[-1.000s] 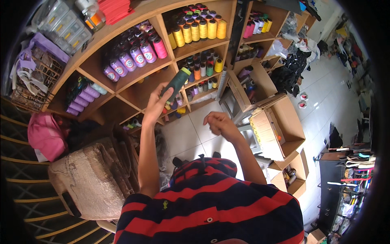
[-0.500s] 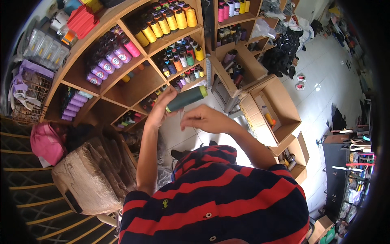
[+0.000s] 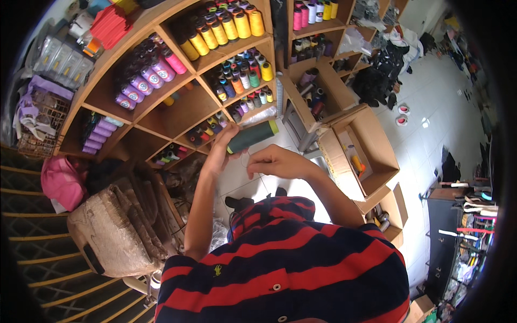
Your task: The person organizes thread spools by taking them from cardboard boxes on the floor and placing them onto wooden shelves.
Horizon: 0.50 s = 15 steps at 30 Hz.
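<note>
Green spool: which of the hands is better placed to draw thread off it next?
Right, probably. The left hand grips the green spool near its left end, steadying it; the right hand is curled close beside it and isn't gripping the spool.

Across the upper left and upper centre of the frame we see wooden shelving (image 3: 186,112), with yellow spools (image 3: 229,28) at top centre and purple spools (image 3: 144,86) lower to their left. Toward the upper-left corner we make out red sheets (image 3: 109,28), clear plastic drawers (image 3: 63,62) and a wire basket (image 3: 36,141). Below, at the left edge, we find a pink cloth item (image 3: 63,183). Right of centre we have an open cardboard box (image 3: 385,171); farther right we spot slippers (image 3: 404,110) on the tiled floor (image 3: 431,145) and a black cabinet (image 3: 442,237).
</note>
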{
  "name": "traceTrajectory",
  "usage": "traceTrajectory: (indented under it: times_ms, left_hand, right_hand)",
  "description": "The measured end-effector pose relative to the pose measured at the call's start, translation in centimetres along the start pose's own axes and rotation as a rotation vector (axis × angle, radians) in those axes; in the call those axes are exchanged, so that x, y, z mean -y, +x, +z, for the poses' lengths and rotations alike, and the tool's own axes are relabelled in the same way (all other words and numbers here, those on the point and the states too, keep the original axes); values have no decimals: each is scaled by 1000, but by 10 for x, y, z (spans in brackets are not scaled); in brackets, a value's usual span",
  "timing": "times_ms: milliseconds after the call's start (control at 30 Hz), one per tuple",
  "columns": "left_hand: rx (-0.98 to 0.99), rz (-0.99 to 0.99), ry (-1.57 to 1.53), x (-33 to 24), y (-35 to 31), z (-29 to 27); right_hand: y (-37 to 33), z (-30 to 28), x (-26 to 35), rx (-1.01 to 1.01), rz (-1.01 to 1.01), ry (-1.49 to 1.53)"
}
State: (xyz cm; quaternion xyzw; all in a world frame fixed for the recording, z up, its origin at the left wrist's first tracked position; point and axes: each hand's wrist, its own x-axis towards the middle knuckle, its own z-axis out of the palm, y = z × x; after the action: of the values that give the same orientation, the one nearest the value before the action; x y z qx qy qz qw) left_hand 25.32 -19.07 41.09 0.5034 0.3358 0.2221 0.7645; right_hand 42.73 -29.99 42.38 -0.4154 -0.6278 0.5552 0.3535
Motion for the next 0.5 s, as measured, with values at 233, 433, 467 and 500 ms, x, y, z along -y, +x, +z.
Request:
traceTrajectory:
  times_ms: [233,433,467,500]
  left_hand:
    - [315,-164,331,-10,-10,6]
    - [-37,26,-57,-4,-3,7]
    - [10,38,-105,-8,-3,7]
    - [70,43,-156,-11,-1,10]
  right_hand:
    - [11,-53,-17,-126,152,-77]
    - [-1,-17,25,69,-35,37]
    - [1,-23,12,139,71,56]
    - [1,-38,-5,143,146,131]
